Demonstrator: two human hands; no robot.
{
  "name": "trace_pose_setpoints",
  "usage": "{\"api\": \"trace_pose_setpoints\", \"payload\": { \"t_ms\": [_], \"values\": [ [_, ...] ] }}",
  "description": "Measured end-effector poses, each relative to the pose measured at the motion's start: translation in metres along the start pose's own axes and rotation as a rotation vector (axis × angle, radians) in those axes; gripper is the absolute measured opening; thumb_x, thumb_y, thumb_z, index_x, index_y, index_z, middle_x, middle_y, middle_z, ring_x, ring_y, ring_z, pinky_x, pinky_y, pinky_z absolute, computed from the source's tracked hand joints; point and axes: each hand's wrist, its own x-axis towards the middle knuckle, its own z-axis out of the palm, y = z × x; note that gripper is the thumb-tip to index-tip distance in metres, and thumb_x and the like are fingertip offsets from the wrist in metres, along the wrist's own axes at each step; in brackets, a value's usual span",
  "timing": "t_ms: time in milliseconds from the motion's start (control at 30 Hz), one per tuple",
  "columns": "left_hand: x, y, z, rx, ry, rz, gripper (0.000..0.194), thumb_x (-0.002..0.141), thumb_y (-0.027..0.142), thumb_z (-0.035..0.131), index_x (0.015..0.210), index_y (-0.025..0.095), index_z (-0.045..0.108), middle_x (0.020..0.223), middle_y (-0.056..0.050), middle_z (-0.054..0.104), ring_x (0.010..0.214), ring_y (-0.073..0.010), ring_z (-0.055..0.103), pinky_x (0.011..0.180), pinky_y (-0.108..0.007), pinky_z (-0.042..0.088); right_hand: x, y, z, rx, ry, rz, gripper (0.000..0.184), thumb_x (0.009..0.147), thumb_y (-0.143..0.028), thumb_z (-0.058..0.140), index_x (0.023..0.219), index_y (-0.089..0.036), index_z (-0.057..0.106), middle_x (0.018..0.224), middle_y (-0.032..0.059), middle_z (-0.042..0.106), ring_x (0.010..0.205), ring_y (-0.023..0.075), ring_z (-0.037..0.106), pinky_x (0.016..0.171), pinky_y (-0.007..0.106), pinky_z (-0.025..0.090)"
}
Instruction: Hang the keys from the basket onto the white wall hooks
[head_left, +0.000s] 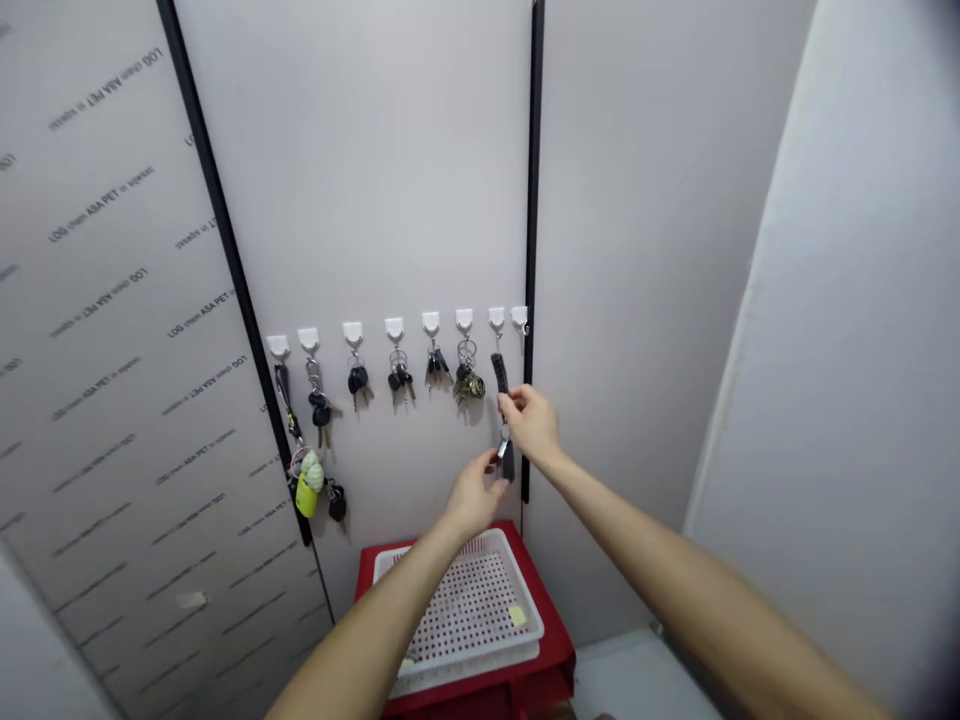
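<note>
A set of keys on a black braided strap [499, 372] hangs below the second white hook [496, 317] from the right on the wall panel. My right hand [532, 422] pinches the lower part of this strap between thumb and fingers. Just below and to the left, my left hand [475, 497] has its thumb and fingers curled around the dark key fob [508, 462] and its silver part, at the strap's bottom end. Beside them, a bunch of keys with a brass-coloured piece [471, 385] hangs from the neighbouring hook.
More key bunches [400, 378] hang along the row of hooks. At far left is one with a yellow-green tag [307, 495]. A white perforated basket [534, 622] sits on a red stand [556, 655] below my hands. Black strips [534, 200] run down the panel.
</note>
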Motion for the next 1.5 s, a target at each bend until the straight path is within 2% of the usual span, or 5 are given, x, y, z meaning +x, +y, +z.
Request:
{"api": "trace_pose_setpoints", "payload": {
  "t_ms": [233,567,967,1200,1500],
  "values": [
    [0.012,0.025,-0.007,0.187,0.008,0.086,0.043,0.062,0.015,0.044,0.105,0.013,0.04,0.102,-0.007,0.048,0.088,-0.014,0.045,0.079,-0.026,0.034,0.044,-0.014,-0.007,-0.254,0.103,0.07,0.023,0.064,-0.037,0.038,0.065,-0.018,0.051,0.063,0.0022,0.057,0.058,0.0128,0.05,0.051,0.022,0.033],
    [-0.018,-0.042,-0.053,0.376,-0.009,-0.222,0.036,0.063,0.016,0.042,0.099,0.011,0.045,0.097,-0.009,0.052,0.082,-0.0137,0.049,0.073,-0.023,0.036,0.05,-0.003,0.002,-0.46,-0.007,0.027,0.022,0.065,-0.031,0.038,0.072,-0.014,0.051,0.072,0.0069,0.054,0.071,0.0178,0.048,0.061,0.03,0.036],
    [-0.1,-0.101,-0.055,0.935,-0.745,-0.315,0.027,0.045,0.009,0.053,0.069,0.02,0.059,0.076,-0.007,0.06,0.076,-0.0232,0.051,0.073,-0.04,0.03,0.02,0.01,0.009,-0.407,-0.044,-0.094,0.032,0.065,-0.03,0.04,0.091,-0.012,0.044,0.073,0.0062,0.051,0.067,0.0129,0.046,0.059,0.027,0.033],
    [-0.094,-0.1,-0.051,1.016,-0.78,-0.338,0.019,0.046,0.012,0.054,0.063,0.017,0.058,0.075,-0.01,0.06,0.074,-0.0234,0.051,0.071,-0.041,0.03,-0.104,0.047,0.032,-0.36,-1.214,-0.323,0.021,0.055,-0.016,0.048,0.074,-0.017,0.057,0.059,0.0019,0.056,0.053,0.0104,0.048,0.05,0.02,0.033],
    [-0.099,-0.098,-0.046,1.068,-0.833,-0.35,0.025,0.042,0.013,0.057,0.067,0.015,0.057,0.073,-0.011,0.06,0.075,-0.0242,0.051,0.075,-0.043,0.025,-0.161,0.073,0.06,-0.118,-1.562,0.323,0.017,0.058,-0.028,0.048,0.067,-0.015,0.056,0.052,-0.001,0.051,0.042,0.0057,0.042,0.041,0.017,0.032]
  ]
}}
